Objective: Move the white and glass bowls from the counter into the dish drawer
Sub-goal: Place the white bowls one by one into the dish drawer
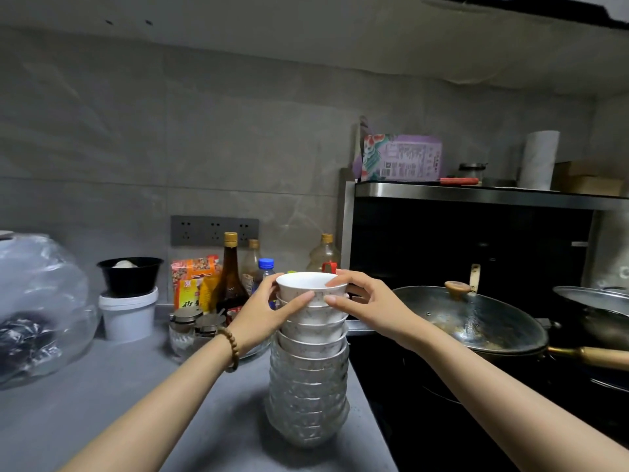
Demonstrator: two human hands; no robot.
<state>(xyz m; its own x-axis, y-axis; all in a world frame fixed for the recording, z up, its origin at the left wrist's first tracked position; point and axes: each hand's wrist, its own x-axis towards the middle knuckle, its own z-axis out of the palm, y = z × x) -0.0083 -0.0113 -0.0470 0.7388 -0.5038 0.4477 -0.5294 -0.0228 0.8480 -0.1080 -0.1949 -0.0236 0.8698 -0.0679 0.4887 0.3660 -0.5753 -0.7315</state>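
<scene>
A: What stands on the table point(102, 403)?
B: Near its right edge, the stack point(308, 362): glass bowls point(306, 403) below, white bowls point(311, 291) above.
A: The hands?
B: Left hand point(269, 308) and right hand point(360, 301) flank the top white bowls, fingers point(301, 298) curled round them, probably for a steady lift.

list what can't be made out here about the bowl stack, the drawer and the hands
Dish drawer: outside the head view's frame.
Glass bowls: count unclear, their clear rims merge.
Top white bowl: its sides partly covered by the left hand and right hand.
Wok: contents hidden under its lid.
</scene>
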